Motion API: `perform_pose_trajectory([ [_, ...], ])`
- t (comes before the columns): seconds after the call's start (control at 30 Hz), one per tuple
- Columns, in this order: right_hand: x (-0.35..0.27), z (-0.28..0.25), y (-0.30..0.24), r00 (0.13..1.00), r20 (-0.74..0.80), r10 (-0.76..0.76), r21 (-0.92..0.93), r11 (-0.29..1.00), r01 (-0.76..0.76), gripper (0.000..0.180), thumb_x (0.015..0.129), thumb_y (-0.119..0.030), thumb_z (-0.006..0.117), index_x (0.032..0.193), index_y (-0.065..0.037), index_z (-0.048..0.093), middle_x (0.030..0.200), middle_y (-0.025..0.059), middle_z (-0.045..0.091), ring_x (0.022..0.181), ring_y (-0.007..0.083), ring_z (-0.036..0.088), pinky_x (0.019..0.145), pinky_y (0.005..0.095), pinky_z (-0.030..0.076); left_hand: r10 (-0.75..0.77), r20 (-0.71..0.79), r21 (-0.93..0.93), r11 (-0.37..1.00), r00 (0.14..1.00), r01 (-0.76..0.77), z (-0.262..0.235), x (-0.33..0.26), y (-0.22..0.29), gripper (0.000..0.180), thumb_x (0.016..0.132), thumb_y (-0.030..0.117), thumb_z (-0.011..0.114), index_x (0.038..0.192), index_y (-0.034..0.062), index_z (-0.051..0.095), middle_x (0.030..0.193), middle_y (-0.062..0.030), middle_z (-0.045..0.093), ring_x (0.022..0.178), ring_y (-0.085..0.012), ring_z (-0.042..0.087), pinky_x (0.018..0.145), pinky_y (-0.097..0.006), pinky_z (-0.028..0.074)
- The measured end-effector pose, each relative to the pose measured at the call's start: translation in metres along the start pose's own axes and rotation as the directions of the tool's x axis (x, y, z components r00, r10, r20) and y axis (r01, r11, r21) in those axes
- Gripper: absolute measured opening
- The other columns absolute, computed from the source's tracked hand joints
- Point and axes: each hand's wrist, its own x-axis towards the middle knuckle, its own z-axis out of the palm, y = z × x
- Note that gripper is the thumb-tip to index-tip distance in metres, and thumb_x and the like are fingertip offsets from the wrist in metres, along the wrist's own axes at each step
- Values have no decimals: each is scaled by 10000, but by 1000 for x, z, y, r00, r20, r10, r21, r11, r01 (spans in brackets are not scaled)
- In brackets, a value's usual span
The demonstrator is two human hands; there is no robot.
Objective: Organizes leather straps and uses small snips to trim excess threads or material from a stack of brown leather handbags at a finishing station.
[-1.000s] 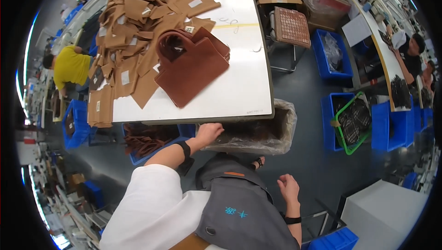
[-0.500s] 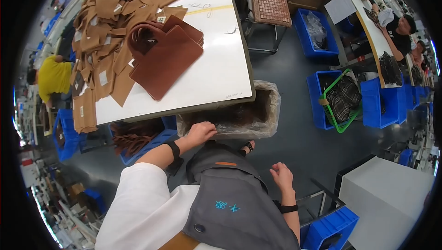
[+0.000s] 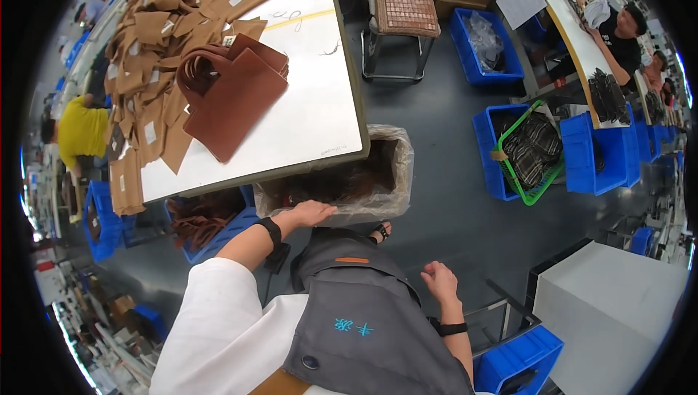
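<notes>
1. Just beyond and under the left hand's (image 3: 313,212) fingertips sits a box-shaped bin lined with clear, crinkled plastic (image 3: 372,207), partly beneath the table; its dark brown contents are too shadowed to make out.
2. The left fingers lie together, nearly straight, over its near edge; whether they touch or pinch the lining, I cannot tell.
3. Left of those fingers, a blue plastic crate (image 3: 222,239) holds reddish-brown strips (image 3: 200,224).
4. Ahead of them, on the white-topped table (image 3: 313,104), lie a reddish-brown, leather-like handbag with looped handles (image 3: 240,101) and, farther left, a heap of flat tan pieces (image 3: 156,50).
5. The right hand (image 3: 441,282) hangs well apart from the bin, its fingers loosely bent around nothing.
6. Ahead and right of those fingers, a green plastic basket (image 3: 533,198) holds dark plaid cloth (image 3: 534,149).
</notes>
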Motion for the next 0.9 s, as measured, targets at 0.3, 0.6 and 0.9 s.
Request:
perform_pose_trajectory([
  [0.3, 17, -36, 33, 1000, 26, -18, -56, 998, 20, 217, 773, -210, 743, 907, -94, 618, 892, 66, 658, 846, 280, 650, 732, 405, 510, 88, -676, 55, 996, 731, -69, -29, -16, 60, 217, 865, 170, 626, 1078, 125, 616, 798, -98, 662, 770, -317, 644, 642, -419, 487],
  [0.6, 71, -56, 43, 993, 23, -118, -175, 977, 120, 236, 767, -279, 747, 906, -120, 642, 916, 67, 666, 892, 294, 648, 769, 423, 506, 304, -815, 362, 932, 493, 23, -35, 2, 63, 690, 810, 277, 682, 1397, 57, 393, 1444, -228, 346, 1356, -387, 319, 1072, -503, 300],
  [0.9, 128, -74, 42, 953, 3, -303, -150, 942, 300, 235, 816, -285, 694, 960, -113, 625, 951, 119, 668, 937, 334, 622, 781, 436, 499, 288, -786, 436, 886, 547, 159, -41, 11, 81, 665, 852, 360, 633, 1396, 61, 394, 1420, -222, 365, 1339, -405, 326, 1045, -526, 328],
])
